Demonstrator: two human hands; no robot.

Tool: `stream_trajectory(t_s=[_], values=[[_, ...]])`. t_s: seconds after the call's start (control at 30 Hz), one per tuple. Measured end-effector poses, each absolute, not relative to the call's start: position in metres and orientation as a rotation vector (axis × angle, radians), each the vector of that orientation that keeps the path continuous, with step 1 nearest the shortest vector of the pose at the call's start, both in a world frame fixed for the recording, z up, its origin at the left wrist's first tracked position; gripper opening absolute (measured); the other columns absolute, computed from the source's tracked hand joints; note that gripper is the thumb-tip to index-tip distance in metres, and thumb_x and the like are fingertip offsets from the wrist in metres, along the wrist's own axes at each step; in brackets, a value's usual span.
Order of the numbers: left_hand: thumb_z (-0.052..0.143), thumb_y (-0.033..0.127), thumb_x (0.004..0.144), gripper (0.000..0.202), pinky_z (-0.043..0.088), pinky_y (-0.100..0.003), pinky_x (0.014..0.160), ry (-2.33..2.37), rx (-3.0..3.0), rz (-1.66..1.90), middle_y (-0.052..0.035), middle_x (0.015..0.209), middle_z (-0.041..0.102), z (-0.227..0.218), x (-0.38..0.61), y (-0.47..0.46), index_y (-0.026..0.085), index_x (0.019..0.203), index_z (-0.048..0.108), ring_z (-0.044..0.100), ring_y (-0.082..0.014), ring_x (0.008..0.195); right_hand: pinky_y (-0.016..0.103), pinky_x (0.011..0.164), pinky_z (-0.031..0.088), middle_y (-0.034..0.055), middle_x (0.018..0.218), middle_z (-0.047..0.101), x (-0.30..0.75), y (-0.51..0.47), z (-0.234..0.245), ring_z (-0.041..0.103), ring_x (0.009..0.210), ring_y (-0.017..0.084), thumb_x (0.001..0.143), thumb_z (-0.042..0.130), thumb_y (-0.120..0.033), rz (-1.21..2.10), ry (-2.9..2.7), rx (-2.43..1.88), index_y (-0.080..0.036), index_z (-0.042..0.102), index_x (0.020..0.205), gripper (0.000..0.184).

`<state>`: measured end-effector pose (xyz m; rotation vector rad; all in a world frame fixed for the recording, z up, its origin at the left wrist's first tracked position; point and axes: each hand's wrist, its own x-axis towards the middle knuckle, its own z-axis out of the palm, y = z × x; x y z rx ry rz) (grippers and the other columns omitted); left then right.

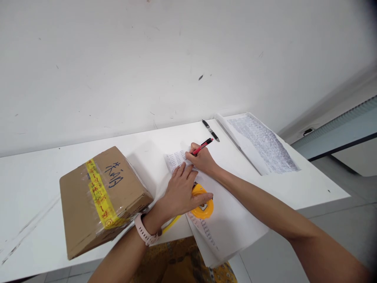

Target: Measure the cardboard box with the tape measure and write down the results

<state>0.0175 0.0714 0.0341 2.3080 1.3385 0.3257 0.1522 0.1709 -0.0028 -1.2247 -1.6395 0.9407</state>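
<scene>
My right hand (203, 158) grips a red and black pen (202, 147), its lower end at a handwritten sheet of paper (235, 210). My left hand (184, 188) lies flat on the same paper with its fingers spread, close to the writing hand. Its thumb rests over a yellow tape measure (203, 210) that sits on the sheet. A strip of yellow tape (171, 225) shows below my left wrist. Part of the writing is covered by both hands.
A cardboard box (85, 208) with yellow printed tape stands on the white table (29, 188) at the left. Near the wall lies a black pen (211, 130). Another densely written sheet (259, 141) is at the right. The table's front edge runs close to me.
</scene>
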Motion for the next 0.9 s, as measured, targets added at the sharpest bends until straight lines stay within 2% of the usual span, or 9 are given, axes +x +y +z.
stream_trajectory(t_s=[0.53, 0.9], values=[[0.048, 0.07, 0.088, 0.074, 0.023, -0.057, 0.119, 1.346, 2.323, 0.358, -0.0176, 0.15, 0.047, 0.0309, 0.0171, 0.0709, 0.013, 0.134, 0.053, 0.027, -0.0404, 0.147, 0.027, 0.054, 0.027, -0.0066, 0.056, 0.032, 0.1518, 0.1716, -0.0033, 0.031, 0.057, 0.012, 0.071, 0.056, -0.017, 0.908, -1.629, -1.254, -0.024, 0.032, 0.06, 0.028], [0.046, 0.071, 0.088, 0.079, 0.022, -0.055, 0.12, 1.35, 2.331, 0.313, -0.0186, 0.152, 0.045, 0.0323, 0.0169, 0.071, 0.009, 0.136, 0.053, 0.025, -0.0402, 0.148, 0.028, 0.053, 0.026, -0.0066, 0.056, 0.032, 0.1522, 0.1713, -0.0016, 0.032, 0.056, 0.011, 0.071, 0.056, -0.016, 0.909, -1.626, -1.277, -0.024, 0.031, 0.061, 0.028]])
